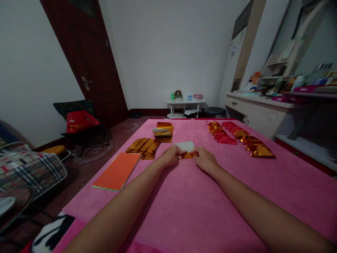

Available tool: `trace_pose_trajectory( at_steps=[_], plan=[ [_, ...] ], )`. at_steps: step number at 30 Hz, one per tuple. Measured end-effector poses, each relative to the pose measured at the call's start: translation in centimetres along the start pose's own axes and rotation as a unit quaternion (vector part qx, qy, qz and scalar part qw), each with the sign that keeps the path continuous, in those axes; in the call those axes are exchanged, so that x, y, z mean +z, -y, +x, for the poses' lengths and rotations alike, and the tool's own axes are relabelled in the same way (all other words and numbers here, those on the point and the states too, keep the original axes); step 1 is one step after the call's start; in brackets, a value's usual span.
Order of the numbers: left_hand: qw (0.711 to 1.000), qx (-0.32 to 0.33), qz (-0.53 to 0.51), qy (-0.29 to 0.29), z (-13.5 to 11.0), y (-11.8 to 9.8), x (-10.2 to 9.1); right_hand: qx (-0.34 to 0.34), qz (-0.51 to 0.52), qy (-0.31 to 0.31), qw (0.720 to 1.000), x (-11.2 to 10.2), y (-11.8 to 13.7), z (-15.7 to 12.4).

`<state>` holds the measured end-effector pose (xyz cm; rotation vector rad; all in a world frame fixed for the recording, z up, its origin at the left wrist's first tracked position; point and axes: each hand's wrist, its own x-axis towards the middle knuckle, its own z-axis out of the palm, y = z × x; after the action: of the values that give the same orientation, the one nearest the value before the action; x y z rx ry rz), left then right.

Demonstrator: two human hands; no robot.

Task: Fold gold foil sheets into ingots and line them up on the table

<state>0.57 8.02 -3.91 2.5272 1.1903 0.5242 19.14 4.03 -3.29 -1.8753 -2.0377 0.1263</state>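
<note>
A small sheet of foil paper (186, 147), white on its upturned side with a gold edge showing near my fingers, lies on the pink cloth (184, 203). My left hand (171, 155) pinches its near left edge with closed fingers. My right hand (204, 159) pinches the near right edge the same way. Both forearms reach forward over the cloth.
A stack of orange sheets (118, 171) lies at the left edge. Gold foil sheets (143, 147) and a second gold pile (163, 132) sit behind it. Folded gold and red pieces (238, 137) run in rows at the right. A chair with a red bag (80, 121) stands left.
</note>
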Motion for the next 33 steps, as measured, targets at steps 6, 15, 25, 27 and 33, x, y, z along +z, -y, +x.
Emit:
trace_pose_trajectory(
  at_steps=[6,15,25,27,33],
  plan=[
    [0.989,0.021,0.140,-0.051,-2.1,-2.4,0.0,-0.050,-0.090,-0.051,0.993,-0.6,1.4,-1.5],
    [0.965,0.030,0.259,0.021,-3.4,-4.5,-0.7,-0.181,-0.117,0.013,0.976,0.5,2.4,-3.1],
    [0.957,-0.032,0.287,0.020,-5.6,-5.7,-2.8,-0.144,-0.122,0.044,0.981,-0.8,0.9,-3.9],
    [0.962,-0.028,0.270,-0.008,-5.0,-7.0,-2.5,-0.142,-0.120,0.043,0.982,-0.8,0.9,-4.0],
    [0.992,0.083,0.091,0.004,-3.9,-8.1,0.3,-0.163,-0.103,0.074,0.979,-0.8,0.5,-4.0]
  ],
)
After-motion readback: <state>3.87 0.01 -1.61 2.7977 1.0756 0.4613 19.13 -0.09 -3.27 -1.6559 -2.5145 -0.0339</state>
